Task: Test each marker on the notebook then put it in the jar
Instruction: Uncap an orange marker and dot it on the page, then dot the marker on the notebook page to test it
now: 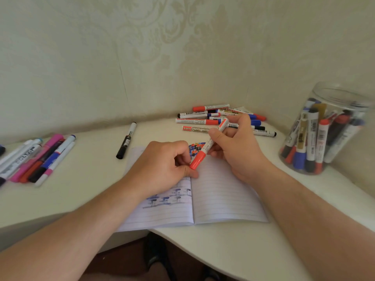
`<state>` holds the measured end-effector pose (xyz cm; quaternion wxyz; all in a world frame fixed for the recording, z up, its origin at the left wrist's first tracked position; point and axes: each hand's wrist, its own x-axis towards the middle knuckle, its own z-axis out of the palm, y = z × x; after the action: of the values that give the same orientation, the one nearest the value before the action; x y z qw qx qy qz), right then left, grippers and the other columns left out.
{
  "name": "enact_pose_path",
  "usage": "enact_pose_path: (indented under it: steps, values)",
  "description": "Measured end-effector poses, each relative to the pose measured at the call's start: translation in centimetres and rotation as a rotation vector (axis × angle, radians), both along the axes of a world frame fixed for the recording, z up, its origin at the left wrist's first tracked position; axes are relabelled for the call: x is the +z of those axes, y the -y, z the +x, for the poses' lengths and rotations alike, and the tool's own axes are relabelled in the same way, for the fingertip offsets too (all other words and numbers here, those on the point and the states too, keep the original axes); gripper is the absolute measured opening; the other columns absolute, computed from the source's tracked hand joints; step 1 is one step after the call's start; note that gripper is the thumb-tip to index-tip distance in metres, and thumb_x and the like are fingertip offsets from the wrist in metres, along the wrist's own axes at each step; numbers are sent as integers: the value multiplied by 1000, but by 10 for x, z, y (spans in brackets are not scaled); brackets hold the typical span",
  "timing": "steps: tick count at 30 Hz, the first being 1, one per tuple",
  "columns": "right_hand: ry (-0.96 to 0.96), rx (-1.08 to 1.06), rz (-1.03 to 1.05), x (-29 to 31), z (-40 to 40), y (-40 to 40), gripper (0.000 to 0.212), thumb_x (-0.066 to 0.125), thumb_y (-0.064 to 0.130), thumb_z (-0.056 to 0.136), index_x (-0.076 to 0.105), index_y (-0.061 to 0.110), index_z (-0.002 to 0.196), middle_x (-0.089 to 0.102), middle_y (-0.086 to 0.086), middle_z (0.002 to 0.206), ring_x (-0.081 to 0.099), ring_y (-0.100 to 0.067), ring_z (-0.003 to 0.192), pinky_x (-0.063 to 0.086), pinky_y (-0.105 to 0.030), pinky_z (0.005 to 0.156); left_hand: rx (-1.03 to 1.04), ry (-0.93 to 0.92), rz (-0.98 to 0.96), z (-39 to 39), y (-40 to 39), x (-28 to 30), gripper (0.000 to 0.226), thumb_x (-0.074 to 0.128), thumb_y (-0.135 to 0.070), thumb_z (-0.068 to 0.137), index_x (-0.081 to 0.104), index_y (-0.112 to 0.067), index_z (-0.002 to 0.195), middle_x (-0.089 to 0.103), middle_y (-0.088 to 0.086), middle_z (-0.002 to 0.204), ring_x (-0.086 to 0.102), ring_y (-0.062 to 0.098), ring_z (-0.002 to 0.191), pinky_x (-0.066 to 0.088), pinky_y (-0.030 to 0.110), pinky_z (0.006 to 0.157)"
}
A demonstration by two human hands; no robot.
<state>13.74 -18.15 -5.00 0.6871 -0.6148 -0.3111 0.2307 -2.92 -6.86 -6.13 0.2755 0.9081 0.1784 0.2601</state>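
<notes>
Marker work, and your right hand [236, 148] has a red-capped marker [209, 144] pinched between thumb and fingers, barrel slanting down to the left over the open notebook [223, 195]. Cap is on, pointing low, and its red end sits right against the fingertips of your left hand [162, 169]. That left grip is curled, fingers folded in at the cap; whether they actually clasp it I cannot tell from this angle. Heel of that hand rests on the notebook's left page.

Notebook lies flat on the white worktop [81, 179], spine toward you, lined pages showing. Up near the top of the right page there's a patch of test marks [195, 148] in blue, black and red, partly hidden behind the marker and your fingers. Smeared blue strokes show on the left page below your wrist.

Over to your right stands the clear jar [326, 128], upright near the wall, already holding a bunch of markers standing on end. Behind your right hand, a loose pile of markers [213, 116] lies by the wall. One black marker [126, 139] lies alone to the left of the notebook, and farther left a cluster of pens and markers [38, 159], pink, blue, red and white, lies at the worktop's edge.
</notes>
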Motion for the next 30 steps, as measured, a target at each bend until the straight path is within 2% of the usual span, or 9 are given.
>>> enact_pose_path:
  steps: [3, 8, 11, 15, 17, 19, 22, 26, 30]
  values:
    - [64, 6, -13, 5, -4, 0, 42, 71, 7, 98, 40, 18, 125, 73, -12, 80, 69, -21, 60, 57, -30, 59, -10, -4, 6, 2, -2, -1, 34, 98, -35, 61, 67, -23, 69, 67, -30, 77, 63, -2, 73, 42, 9, 61]
    - [139, 4, -34, 8, -9, 2, 47, 72, 8, 97, 40, 17, 131, 69, -16, 79, 70, -18, 59, 59, -30, 60, -20, -7, 1, 1, -3, -1, 33, 99, -35, 61, 69, -23, 71, 69, -27, 75, 64, 0, 73, 42, 10, 62]
    - [183, -54, 1, 6, -11, 4, 43, 72, 11, 98, 42, 23, 127, 72, -3, 74, 72, -18, 59, 61, -32, 62, -22, -8, 3, 1, -3, -1, 33, 97, -32, 66, 68, -31, 82, 70, -21, 74, 66, 0, 76, 43, 8, 65]
    - [203, -94, 40, 5, -14, 5, 41, 75, 13, 96, 42, 29, 115, 75, -9, 77, 73, -25, 59, 61, -35, 61, -19, 31, 80, 2, -2, -3, 26, 86, -26, 78, 69, -30, 97, 67, -21, 75, 64, -3, 71, 42, 5, 67]
    - [238, -35, 37, 4, -16, 7, 43, 75, 14, 96, 42, 36, 112, 76, -8, 77, 73, -24, 60, 60, -38, 63, -4, 11, 159, 1, -4, 0, 16, 78, -33, 85, 72, -30, 100, 69, -15, 76, 62, 1, 68, 45, 15, 67]
    - [315, 39, 2, 2, -18, 8, 53, 75, 18, 96, 43, 54, 116, 76, 0, 81, 72, -22, 60, 58, -38, 65, 20, -32, 267, -6, -11, 2, 17, 69, -40, 90, 76, -27, 98, 68, -8, 77, 60, 8, 72, 46, 26, 70]
    - [585, 87, -129, 0, -19, 13, 77, 75, 23, 94, 32, 74, 132, 72, 12, 88, 65, -10, 61, 53, -26, 72, 163, -26, 275, -34, -34, 7, 22, 73, -37, 88, 81, -27, 105, 66, -3, 91, 60, 14, 85, 38, 23, 74]
    - [693, 87, -191, -5, -19, 14, 83, 74, 23, 93, 27, 62, 149, 65, 9, 86, 59, -5, 66, 49, -25, 75, 480, -226, 223, -94, -80, 16, 8, 76, -33, 90, 77, -39, 96, 65, -9, 82, 60, 17, 81, 35, 26, 63]
    - [734, 82, -228, -7, -18, 13, 79, 72, 23, 94, 28, 59, 149, 63, 6, 82, 59, -8, 71, 54, -36, 78, 714, -351, 302, -145, -110, 18, 34, 64, -43, 92, 63, -40, 126, 75, -2, 108, 68, 32, 99, 50, 37, 76]
